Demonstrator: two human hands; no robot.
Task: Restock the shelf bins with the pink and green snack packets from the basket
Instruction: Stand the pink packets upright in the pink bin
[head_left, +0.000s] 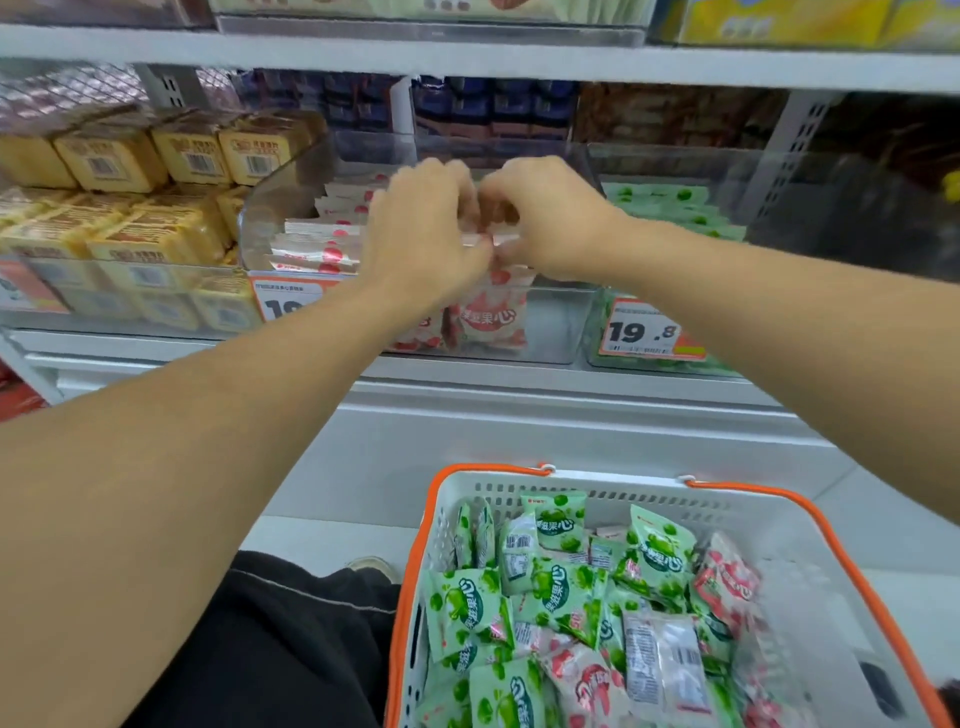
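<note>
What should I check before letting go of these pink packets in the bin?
1. Both hands, left hand and right hand, on the pink packets: ok.
2. Packets over the pink bin, not the green bin: ok.
3. Packets upright, labels forward: ok.
4. Room behind them: cannot tell, hands hide it.
5. Basket has stock left: ok.

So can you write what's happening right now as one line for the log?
step: placing pink packets | left hand + right hand: holding pink packets in clear bin | basket: green and pink packets remain
</note>
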